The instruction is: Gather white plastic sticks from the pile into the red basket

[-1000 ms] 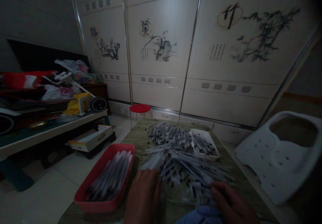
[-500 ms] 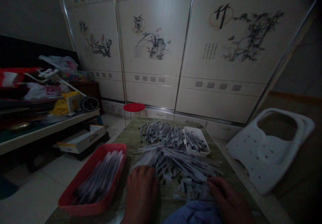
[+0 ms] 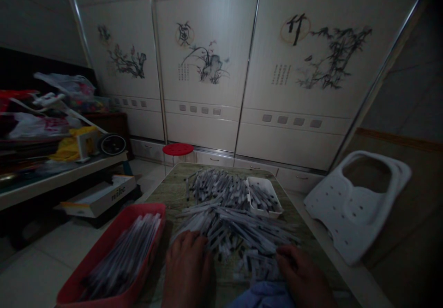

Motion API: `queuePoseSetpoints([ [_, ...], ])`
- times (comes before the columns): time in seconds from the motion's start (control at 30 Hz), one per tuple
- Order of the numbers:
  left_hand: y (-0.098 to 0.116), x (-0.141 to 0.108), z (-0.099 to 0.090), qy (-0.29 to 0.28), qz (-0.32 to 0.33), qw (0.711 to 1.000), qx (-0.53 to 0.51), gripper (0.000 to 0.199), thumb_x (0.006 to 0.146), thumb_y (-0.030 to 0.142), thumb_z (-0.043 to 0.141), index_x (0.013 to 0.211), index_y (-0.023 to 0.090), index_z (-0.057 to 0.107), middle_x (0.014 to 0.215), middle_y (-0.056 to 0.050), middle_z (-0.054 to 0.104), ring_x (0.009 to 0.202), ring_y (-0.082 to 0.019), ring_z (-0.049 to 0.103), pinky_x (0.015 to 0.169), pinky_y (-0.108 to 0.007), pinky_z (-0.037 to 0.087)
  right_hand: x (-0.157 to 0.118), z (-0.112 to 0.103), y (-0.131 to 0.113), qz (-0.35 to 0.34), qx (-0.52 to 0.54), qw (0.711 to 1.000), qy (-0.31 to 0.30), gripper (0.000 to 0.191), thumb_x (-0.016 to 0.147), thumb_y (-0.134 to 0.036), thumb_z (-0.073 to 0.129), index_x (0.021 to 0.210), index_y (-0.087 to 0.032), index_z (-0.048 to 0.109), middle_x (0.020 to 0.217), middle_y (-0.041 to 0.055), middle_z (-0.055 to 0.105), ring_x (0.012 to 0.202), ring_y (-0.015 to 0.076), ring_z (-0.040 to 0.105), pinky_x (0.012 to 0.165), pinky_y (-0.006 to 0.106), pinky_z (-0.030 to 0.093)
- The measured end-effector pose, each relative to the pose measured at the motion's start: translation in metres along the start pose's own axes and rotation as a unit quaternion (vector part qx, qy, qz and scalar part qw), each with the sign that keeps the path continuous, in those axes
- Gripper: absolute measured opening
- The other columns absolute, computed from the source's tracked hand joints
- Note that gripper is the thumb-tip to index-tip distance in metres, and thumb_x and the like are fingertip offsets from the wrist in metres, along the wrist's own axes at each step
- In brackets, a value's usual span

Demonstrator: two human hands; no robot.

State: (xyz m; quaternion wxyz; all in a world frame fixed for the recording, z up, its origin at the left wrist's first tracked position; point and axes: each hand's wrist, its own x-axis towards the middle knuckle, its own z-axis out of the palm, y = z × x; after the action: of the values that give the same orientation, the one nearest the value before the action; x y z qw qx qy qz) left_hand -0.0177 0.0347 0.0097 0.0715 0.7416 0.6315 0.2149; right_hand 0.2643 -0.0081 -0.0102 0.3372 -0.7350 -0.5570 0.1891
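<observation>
A heap of slim translucent pen barrels with dark ends spreads over the table. My left hand rests at the heap's near left edge, its fingers bent down at the barrels; the fingertips are hidden. On the right, my right hand has its thumb and forefinger drawn together beside short clear pieces that look like pen caps. What lies in that pinch, if anything, does not show. Blue cloth bunches at the bottom, between the hands.
Left of my left hand stands a red plastic basket of pen barrels. A white tray with more pens sits at the back right of the table. Beyond are a red stool and, to the right, a white plastic seat.
The view has turned slightly right, so everything sits further left in the picture. Both hands keep nearly the same places by the heap.
</observation>
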Motion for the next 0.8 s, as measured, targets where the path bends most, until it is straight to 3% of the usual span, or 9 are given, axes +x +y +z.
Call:
queuePoseSetpoints([
  [0.4,-0.005,0.002,0.002,-0.012,0.002,0.996,-0.085,0.031,0.091,0.02,0.052,0.11,0.027,0.075,0.125,-0.01,0.071,0.124,-0.031,0.057,0.105,-0.048,0.042,0.024,0.022,-0.043,-0.075,-0.191,0.978,-0.035,0.02,0.095,-0.025,0.049,0.094,-0.026,0.069,0.096,0.0036,0.075,0.088,0.0208,0.07,0.073,0.028,0.043],
  [0.53,-0.011,0.003,0.005,0.008,0.009,0.991,-0.134,0.031,0.091,0.021,0.051,0.109,0.025,0.075,0.122,-0.01,0.072,0.122,-0.03,0.059,0.106,-0.047,0.044,0.034,0.032,-0.053,-0.081,-0.225,0.97,-0.037,0.015,0.092,-0.022,0.054,0.084,-0.024,0.067,0.09,0.0046,0.073,0.083,0.022,0.068,0.067,0.029,0.035],
  [0.8,-0.016,0.005,0.004,0.009,-0.004,0.976,-0.217,0.026,0.092,0.027,0.053,0.104,0.023,0.076,0.114,-0.011,0.075,0.115,-0.031,0.064,0.104,-0.047,0.048,0.043,0.048,-0.061,-0.078,-0.259,0.961,-0.055,0.011,0.085,-0.018,0.058,0.083,-0.021,0.068,0.086,0.0071,0.073,0.077,0.0223,0.066,0.061,0.03,0.026],
])
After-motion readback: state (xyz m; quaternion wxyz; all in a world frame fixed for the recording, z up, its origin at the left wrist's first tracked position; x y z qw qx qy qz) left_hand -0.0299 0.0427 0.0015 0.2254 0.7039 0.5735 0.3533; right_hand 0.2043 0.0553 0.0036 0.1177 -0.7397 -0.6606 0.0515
